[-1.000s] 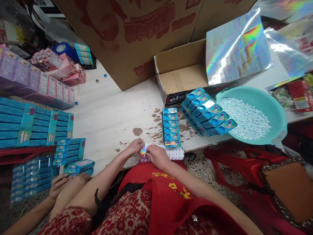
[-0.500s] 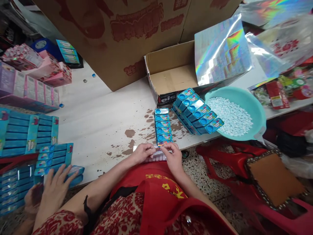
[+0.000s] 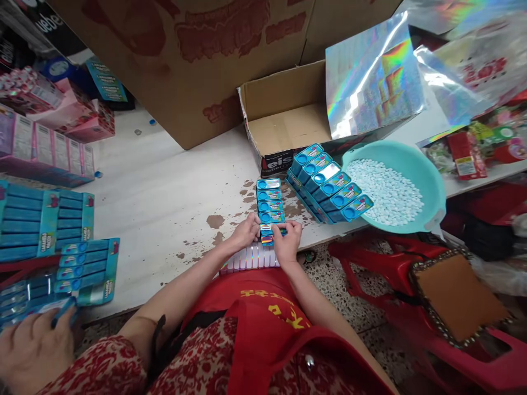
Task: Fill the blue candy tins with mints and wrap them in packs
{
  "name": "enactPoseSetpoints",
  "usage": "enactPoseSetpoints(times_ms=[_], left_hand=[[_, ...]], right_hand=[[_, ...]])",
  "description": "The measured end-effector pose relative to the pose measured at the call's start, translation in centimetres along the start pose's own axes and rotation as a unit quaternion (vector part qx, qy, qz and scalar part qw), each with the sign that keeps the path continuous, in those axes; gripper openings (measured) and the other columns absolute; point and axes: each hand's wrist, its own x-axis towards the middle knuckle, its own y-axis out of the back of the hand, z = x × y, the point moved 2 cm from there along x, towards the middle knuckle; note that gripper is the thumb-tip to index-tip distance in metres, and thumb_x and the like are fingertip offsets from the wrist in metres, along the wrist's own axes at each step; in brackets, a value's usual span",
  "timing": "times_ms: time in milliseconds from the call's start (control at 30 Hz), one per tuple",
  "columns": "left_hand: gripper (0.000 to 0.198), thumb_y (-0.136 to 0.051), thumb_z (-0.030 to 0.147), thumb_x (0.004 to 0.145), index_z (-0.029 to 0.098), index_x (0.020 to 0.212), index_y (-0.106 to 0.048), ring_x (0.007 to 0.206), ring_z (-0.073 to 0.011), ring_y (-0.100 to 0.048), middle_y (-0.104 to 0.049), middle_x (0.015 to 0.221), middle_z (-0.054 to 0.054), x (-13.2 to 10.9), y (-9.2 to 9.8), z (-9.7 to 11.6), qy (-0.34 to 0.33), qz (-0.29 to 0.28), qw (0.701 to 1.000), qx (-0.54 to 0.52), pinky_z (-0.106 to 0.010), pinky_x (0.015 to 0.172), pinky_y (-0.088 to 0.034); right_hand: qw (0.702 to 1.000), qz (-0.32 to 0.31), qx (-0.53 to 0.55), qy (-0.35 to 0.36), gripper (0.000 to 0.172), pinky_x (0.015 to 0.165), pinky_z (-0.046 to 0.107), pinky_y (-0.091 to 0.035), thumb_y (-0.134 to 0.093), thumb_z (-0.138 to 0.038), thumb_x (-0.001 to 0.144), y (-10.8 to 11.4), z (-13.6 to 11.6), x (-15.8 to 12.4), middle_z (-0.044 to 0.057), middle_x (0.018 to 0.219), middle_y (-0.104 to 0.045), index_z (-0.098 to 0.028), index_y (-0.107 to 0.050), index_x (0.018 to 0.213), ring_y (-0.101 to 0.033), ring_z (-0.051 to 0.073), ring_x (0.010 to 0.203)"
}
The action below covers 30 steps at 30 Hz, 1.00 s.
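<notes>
A row of small blue candy boxes with round dimples and printed labels lies at the table's front edge. At the row's near end, my left hand is closed beside the left side, its fingertips curled; what they pinch is hidden. Opposite it, my right hand has thumb and forefinger pinched at a shiny holographic sticker over the nearest boxes. Just below both hands, a sheet of holographic stickers in narrow strips lies by the red apron.
Right of the row, a tilted stack of blue boxes leans by a turquoise basin of small pale candies. Behind stands an open carton. At left, a co-worker's hand rests on blue boxes near more packs. A red chair stands right.
Both my hands have moved up from the sticker sheet to the near end of the row, uncovering more of the sheet. The co-worker's hand has shifted left with blue boxes.
</notes>
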Motion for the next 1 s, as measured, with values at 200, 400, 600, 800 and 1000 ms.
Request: enactPoseSetpoints(times_ms=[200,400,600,800,1000], left_hand=[[0.014,-0.046,0.018,0.079,0.019,0.093,-0.048,0.056,-0.0170,-0.060,-0.059,0.058,0.002,-0.3,0.6,-2.7,0.096,0.067,0.991,0.067,-0.030,0.062,-0.049],[0.058,-0.044,0.005,0.068,0.018,0.124,-0.053,0.120,-0.0237,-0.050,-0.058,0.129,-0.010,-1.9,-1.5,-2.2,-0.017,0.062,0.992,0.107,-0.039,0.105,-0.035],[0.059,-0.055,0.007,0.067,0.018,0.125,-0.054,0.125,-0.0324,-0.043,-0.050,0.137,-0.014,-0.6,-3.1,-1.5,0.036,0.047,0.983,0.172,-0.044,0.104,-0.032],[0.030,-0.061,0.032,0.075,0.018,0.101,-0.063,0.112,-0.0309,-0.050,-0.063,0.114,-0.012,-1.8,5.0,-2.8,0.098,0.083,0.979,0.159,-0.036,0.087,-0.042],[0.020,-0.069,0.022,0.053,0.014,0.068,-0.059,0.051,-0.0110,-0.047,-0.050,0.052,0.004,-5.8,7.5,-6.4,0.236,-0.083,0.966,-0.063,-0.022,0.049,-0.036]], right_hand=[[0.998,0.012,0.024,-0.052,0.033,0.074,0.033,-0.047,-0.062,-0.037,0.073,0.1,1.3,0.1,0.007,0.097,-0.053,-0.019,-0.047,0.095,-0.054,0.019,0.082],[0.998,-0.018,0.004,-0.059,0.037,0.078,0.034,-0.045,-0.067,-0.042,0.068,0.0,1.1,0.3,0.006,0.092,-0.060,-0.019,-0.051,0.092,-0.055,0.020,0.083],[0.998,-0.031,0.004,-0.052,0.030,0.074,0.035,-0.047,-0.060,-0.045,0.074,0.2,1.5,1.2,0.007,0.085,-0.064,-0.018,-0.055,0.088,-0.058,0.020,0.075],[1.000,-0.017,0.006,0.018,0.032,0.085,0.040,-0.046,-0.055,-0.044,0.082,2.8,-0.4,0.7,0.012,0.102,-0.062,-0.016,-0.057,0.098,-0.056,0.023,0.096],[0.953,-0.230,-0.005,0.199,0.019,0.086,0.035,-0.047,-0.048,-0.026,0.092,0.3,-5.0,-2.8,0.010,0.104,-0.059,-0.019,-0.059,0.104,-0.055,0.021,0.101]])
